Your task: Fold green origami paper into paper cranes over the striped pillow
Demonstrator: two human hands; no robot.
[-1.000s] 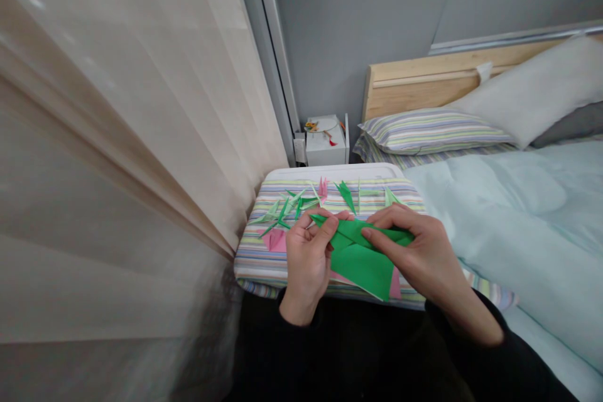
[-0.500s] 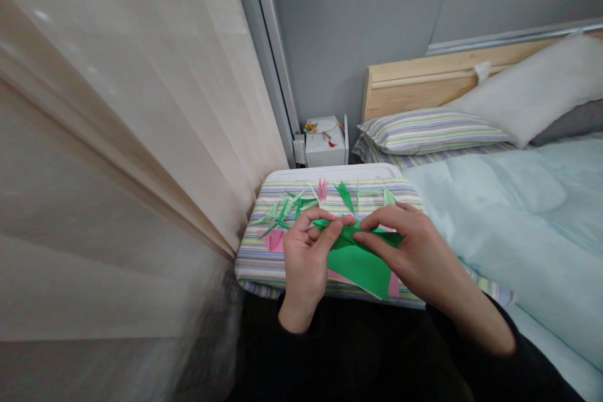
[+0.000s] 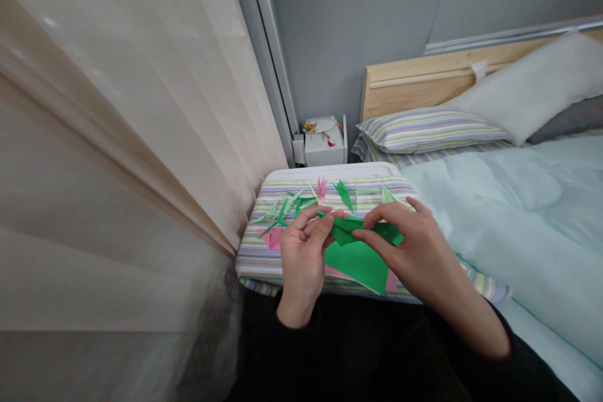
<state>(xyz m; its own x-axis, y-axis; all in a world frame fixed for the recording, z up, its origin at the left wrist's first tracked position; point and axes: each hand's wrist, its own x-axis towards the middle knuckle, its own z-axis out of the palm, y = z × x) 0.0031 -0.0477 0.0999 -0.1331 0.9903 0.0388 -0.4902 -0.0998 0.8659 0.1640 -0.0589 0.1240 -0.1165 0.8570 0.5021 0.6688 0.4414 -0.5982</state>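
Note:
Both my hands hold a sheet of green origami paper [image 3: 355,260] folded into a flap along its upper part. My left hand [image 3: 304,257] pinches the flap's left end between thumb and fingers. My right hand [image 3: 405,242] pinches its right side, with the index finger raised. Under the sheet lies a pink paper sheet [image 3: 391,282], mostly hidden. Just beyond my left hand is a scatter of small folded paper cranes [image 3: 285,210] in green shades, with a pink crane [image 3: 321,187] behind them. A loose pink paper piece [image 3: 272,239] lies by my left wrist.
The papers rest on a white tray [image 3: 330,171] lined with striped cloth, on my lap. A beige curtain [image 3: 117,138] hangs to the left. A bed with a pale blue duvet [image 3: 518,213] and pillows [image 3: 428,130] lies to the right. A white box [image 3: 325,144] stands beyond the tray.
The green flap now looks shorter and more bunched between my hands, and its right end has drawn in to the left. My right index finger has lifted. The view has shifted slightly.

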